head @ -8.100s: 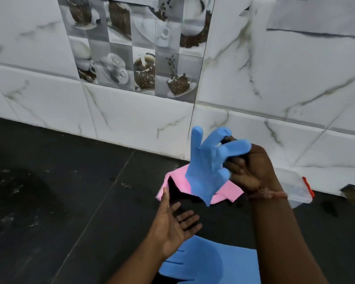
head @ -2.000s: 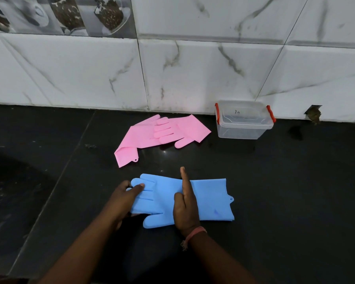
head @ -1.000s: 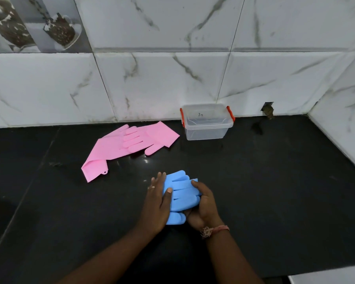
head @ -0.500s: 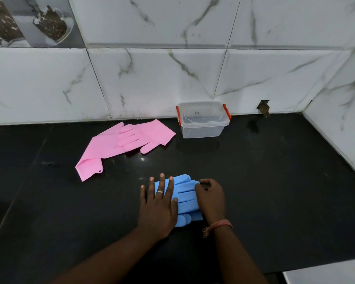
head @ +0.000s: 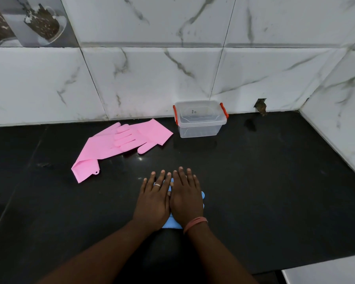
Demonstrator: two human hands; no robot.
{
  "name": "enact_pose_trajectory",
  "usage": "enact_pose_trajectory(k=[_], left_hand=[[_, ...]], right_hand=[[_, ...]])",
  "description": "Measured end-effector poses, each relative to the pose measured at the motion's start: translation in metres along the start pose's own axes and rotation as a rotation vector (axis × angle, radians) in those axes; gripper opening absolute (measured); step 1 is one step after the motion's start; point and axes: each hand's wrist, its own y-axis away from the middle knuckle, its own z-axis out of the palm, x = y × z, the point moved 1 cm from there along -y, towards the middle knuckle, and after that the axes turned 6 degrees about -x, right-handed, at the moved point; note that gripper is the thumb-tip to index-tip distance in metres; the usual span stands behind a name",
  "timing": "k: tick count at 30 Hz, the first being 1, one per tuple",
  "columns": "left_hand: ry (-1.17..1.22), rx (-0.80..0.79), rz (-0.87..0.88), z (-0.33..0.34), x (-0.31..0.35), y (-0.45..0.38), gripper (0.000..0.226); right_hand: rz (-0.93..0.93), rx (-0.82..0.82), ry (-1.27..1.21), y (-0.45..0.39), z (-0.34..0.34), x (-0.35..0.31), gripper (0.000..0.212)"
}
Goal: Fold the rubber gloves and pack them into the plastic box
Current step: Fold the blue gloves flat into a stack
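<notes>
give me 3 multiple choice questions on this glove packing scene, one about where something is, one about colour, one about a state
1. Where is the plastic box?
A. at the front edge of the counter
B. against the tiled wall, right of the pink gloves
C. on top of the pink gloves

2. What colour is the folded glove under the hands?
A. blue
B. yellow
C. green

3. What are the left hand and right hand doing?
A. lifting the box
B. each pinching a pink glove
C. lying flat, side by side, palms down on the folded glove

Answers:
1 B: the box stands at the foot of the wall, with the pink gloves lying to its left.
2 A: blue edges show around and between the hands.
3 C: both hands are spread open over the glove on the black counter.
</notes>
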Motion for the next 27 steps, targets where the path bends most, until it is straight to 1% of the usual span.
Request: enact_pose_trajectory(k=[6,10,12,13,15,16,17,19,21,22,24,25,26,27], left_hand=[[-0.016,0.030,-0.033,0.006,-0.001,0.000,0.067],[-0.014,0.005,-0.051,0.003,0.000,-0.002,0.066],[0.015,0.012,-0.112,0.000,0.005,0.000,0.065],[0.076,0.040,-0.206,-0.003,0.008,0.002,0.070],[0.307,0.093,-0.539,-0.012,0.011,0.008,0.086],[0.435,0.072,-0.679,-0.016,0.009,0.009,0.088],[0.561,0.028,-0.744,-0.022,0.006,0.009,0.085],[0.832,-0.043,-0.755,-0.031,-0.003,0.005,0.063],[1.089,-0.052,-0.746,-0.040,-0.006,0.006,0.036],[1.158,-0.064,-0.743,-0.043,-0.005,0.007,0.029],[1.272,-0.095,-0.711,-0.047,0.000,0.011,0.020],[1.315,-0.102,-0.674,-0.049,0.005,0.013,0.018],[1.352,-0.108,-0.631,-0.052,0.009,0.014,0.020],[1.371,-0.106,-0.578,-0.056,0.014,0.014,0.025]], right_hand=[[0.002,0.082,-0.038,0.001,0.005,0.003,0.062],[-0.006,0.032,-0.004,-0.002,0.007,0.005,0.064],[-0.004,0.023,0.006,-0.003,0.008,0.005,0.064],[-0.002,0.035,0.002,-0.003,0.008,0.004,0.061],[0.007,0.065,-0.008,-0.003,0.010,0.004,0.052],[0.009,0.068,-0.021,-0.003,0.010,0.004,0.049],[0.007,0.068,-0.038,-0.002,0.009,0.003,0.048],[0.006,0.062,-0.099,-0.003,0.004,0.003,0.049],[0.022,0.103,-0.259,-0.003,-0.003,0.001,0.048],[0.049,0.147,-0.368,-0.001,-0.010,0.000,0.046],[0.134,0.254,-0.588,0.006,-0.026,-0.004,0.034],[0.191,0.325,-0.669,0.008,-0.035,-0.005,0.023],[0.268,0.390,-0.717,0.011,-0.046,-0.005,0.012],[0.370,0.430,-0.762,0.014,-0.056,-0.003,0.010]])
